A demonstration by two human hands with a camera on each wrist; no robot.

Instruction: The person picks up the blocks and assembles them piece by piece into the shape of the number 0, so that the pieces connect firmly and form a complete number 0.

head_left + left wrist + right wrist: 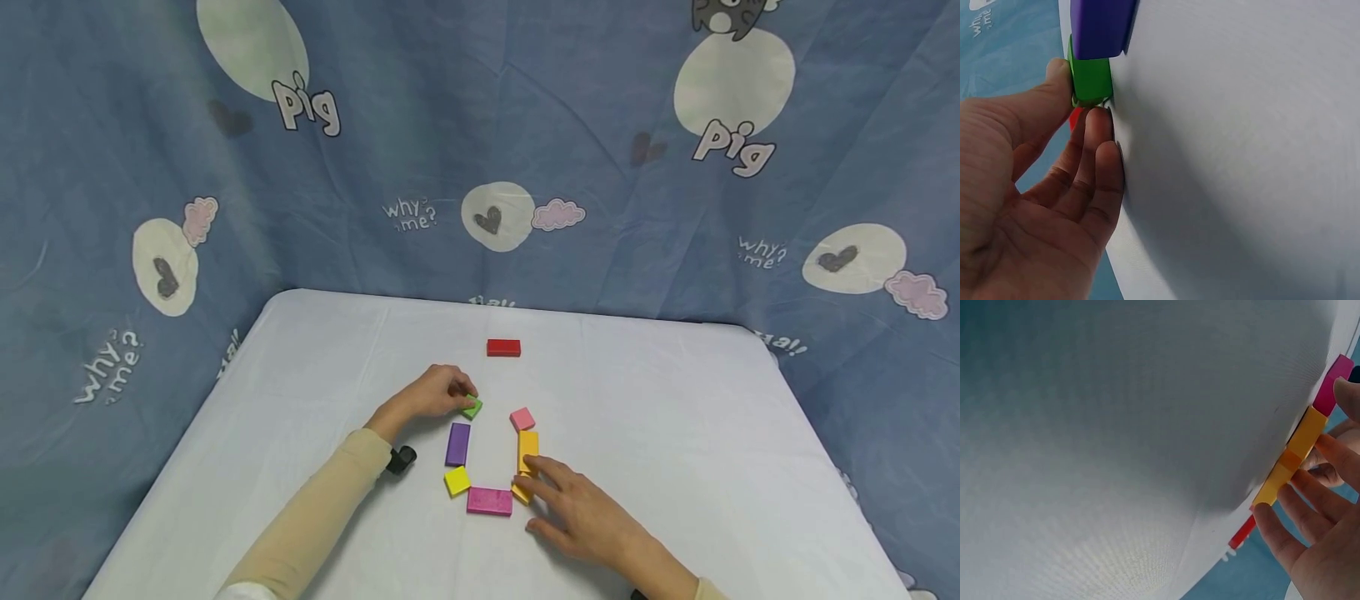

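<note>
My left hand (435, 393) pinches a small green block (472, 408) on the table, thumb on one side and fingertips at the other. The purple block (457, 444) lies just nearer than it, with a small yellow block (457, 481) below. A magenta block (489, 501) forms the near side of this broken ring. My right hand (581, 510), fingers spread, rests its fingertips at the long orange-yellow block (528, 446) and the smaller orange-yellow block (521, 496), partly covering both. A pink block (522, 418) touches the long one's far end.
A red block (503, 347) lies alone farther back on the white-covered table (675, 417). Behind and beside the table hangs a blue printed cloth (420, 125). A black wrist device (402, 460) sits by the left sleeve.
</note>
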